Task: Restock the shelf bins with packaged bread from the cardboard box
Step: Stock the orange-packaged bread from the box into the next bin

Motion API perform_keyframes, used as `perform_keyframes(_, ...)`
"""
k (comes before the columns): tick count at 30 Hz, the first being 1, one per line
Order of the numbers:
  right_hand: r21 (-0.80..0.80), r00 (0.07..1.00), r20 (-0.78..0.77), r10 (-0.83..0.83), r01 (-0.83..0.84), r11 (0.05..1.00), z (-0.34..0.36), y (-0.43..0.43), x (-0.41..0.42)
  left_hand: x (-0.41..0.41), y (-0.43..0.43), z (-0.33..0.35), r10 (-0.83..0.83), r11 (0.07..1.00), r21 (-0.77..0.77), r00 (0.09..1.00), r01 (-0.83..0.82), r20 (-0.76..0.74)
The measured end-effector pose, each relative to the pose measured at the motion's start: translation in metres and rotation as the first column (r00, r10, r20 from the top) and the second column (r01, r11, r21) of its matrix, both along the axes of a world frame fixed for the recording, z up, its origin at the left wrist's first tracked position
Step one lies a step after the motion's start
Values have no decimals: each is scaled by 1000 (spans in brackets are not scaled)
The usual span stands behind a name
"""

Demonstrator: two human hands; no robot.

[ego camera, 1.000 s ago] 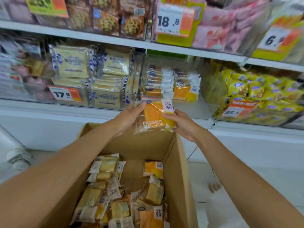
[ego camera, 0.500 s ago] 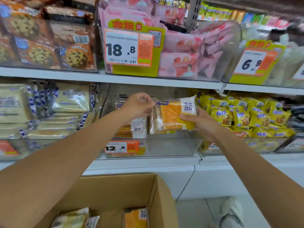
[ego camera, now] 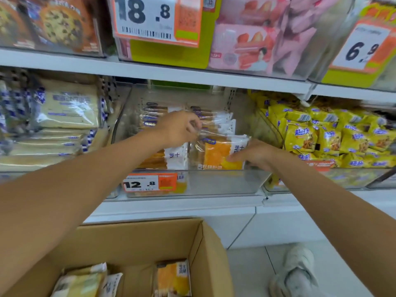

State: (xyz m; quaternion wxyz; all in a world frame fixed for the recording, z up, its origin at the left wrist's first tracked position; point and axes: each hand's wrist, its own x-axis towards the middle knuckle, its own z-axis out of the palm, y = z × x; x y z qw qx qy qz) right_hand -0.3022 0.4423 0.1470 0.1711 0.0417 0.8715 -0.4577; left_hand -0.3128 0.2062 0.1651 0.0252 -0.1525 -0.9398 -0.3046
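Head: two hands [ego camera: 179, 129] [ego camera: 255, 154], one bread pack [ego camera: 220, 153].

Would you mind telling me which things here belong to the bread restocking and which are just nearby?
Part of the job:
orange bread packet, held by left hand and right hand
clear plastic shelf bin
brown cardboard box of packets

Just nearby:
yellow snack bags
pink packs
cookie packs
pale blue-trimmed bread packs
white shoe

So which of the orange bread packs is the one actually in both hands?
The front-right orange bread pack in the clear bin: the left hand pinches its top edge, the right hand grips its right side. The others stand untouched behind and to its left.
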Motion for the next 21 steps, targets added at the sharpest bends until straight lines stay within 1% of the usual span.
perform_keyframes(1,23,999,50,-11,10,1000,0,-3,-1,-1,0,-5,0,1000,-29,1000,-1,-15)
perform_keyframes(2,7,996,92,-21,20,1000,1,-6,-1,-3,0,-10,0,999,-35,999,-1,-33)
perform_keyframes(4,-67,994,101,-50,56,996,3,-10,-4,-5,0,-17,0,1000,8,999,1,-35)
perform_keyframes(5,-59,996,60,-61,65,996,2,-10,-6,-7,0,-18,-3,999,42,1000,4,-20)
perform_keyframes(7,21,995,-60,-73,75,997,-2,-12,-9,-10,-1,-15,-14,997,81,1000,14,5)
perform_keyframes(9,82,983,-172,-71,86,993,-11,-11,-14,-13,-1,-12,2,999,41,999,-4,45)
perform_keyframes(10,100,980,-191,-59,79,992,-14,-10,-16,-12,-1,-10,0,1000,-27,997,2,82)
perform_keyframes(11,97,985,-168,-48,65,993,-15,-10,-17,-10,0,-10,-17,991,-130,991,34,130)
perform_keyframes(12,80,993,-114,-41,51,995,-15,-10,-18,-9,1,-10,-27,967,-247,986,67,164)
perform_keyframes(13,57,999,-32,-43,45,997,-15,-11,-19,-8,3,-9,-23,936,-342,984,83,176)
perform_keyframes(14,35,998,47,-40,38,999,-13,-13,-20,-7,5,-9,-15,912,-401,985,84,172)
perform_keyframes(15,26,994,104,-39,37,999,-14,-14,-24,-9,7,-8,-2,904,-422,987,71,162)
perform_keyframes(17,6,989,144,-26,25,1000,-14,-15,-31,-11,9,-6,3,908,-414,990,58,143)
perform_keyframes(20,-93,996,58,-61,66,993,-12,-26,-24,-10,8,-11,-6,924,-381,999,25,52)
perform_keyframes(21,-130,996,63,-56,63,989,-12,-26,-22,-9,8,-15,-10,929,-370,1000,16,17)
